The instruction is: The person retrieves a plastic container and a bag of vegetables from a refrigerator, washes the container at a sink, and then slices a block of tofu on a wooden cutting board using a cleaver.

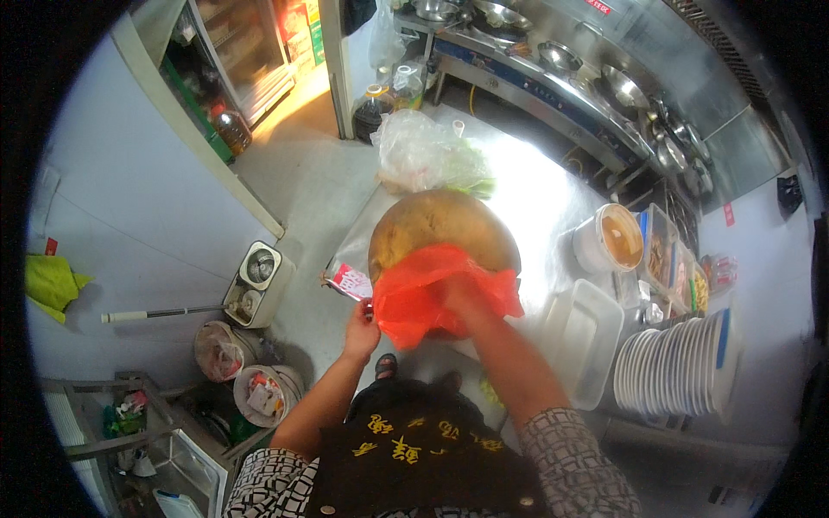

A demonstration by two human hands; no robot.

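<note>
A red plastic bag [421,285] lies crumpled over the near part of a round wooden chopping block [447,220]. My left hand [363,330] grips the bag's left edge, next to a packet with a red and white label [352,280]. My right hand [458,294] reaches into the bag, its fingers hidden by the red plastic. Whatever the bag contains is out of sight. Beyond the block sits a clear plastic bag [421,149] with green vegetables [476,171] beside and partly under it.
Right of the block stand a white bucket of brownish liquid [622,239], a translucent plastic tub [583,349] and a row of plates [667,369]. Stoves with woks [560,57] line the back. On the left floor are a mop bucket [256,285] and waste buckets [265,395].
</note>
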